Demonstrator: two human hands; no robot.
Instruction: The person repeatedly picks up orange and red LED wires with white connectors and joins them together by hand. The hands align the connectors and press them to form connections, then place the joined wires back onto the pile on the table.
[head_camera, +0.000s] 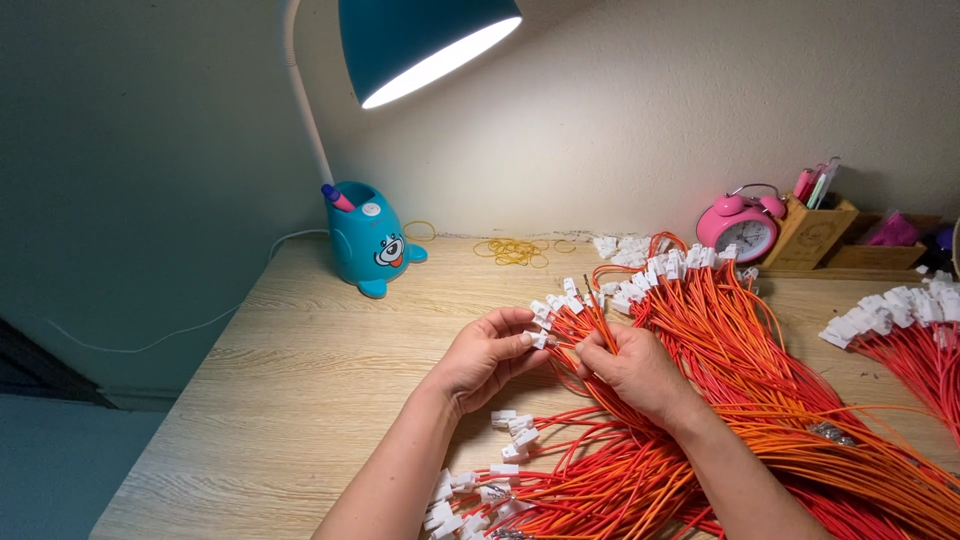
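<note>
Both hands (560, 360) on red wires (700, 330) with white connectors (545, 315), wooden desk (280, 400)

You have bare table (300, 390) to the left of your hands. Wire piles (760, 400) fill the right, and the blue lamp (372, 240) stands behind.

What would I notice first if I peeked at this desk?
Most likely the big heap of red and orange wires with white plastic plugs, spread over the right half of the wooden desk. Mid-desk, the left hand and right hand pinch one bunch. Behind stand a teal lamp and round pink alarm clock.
</note>
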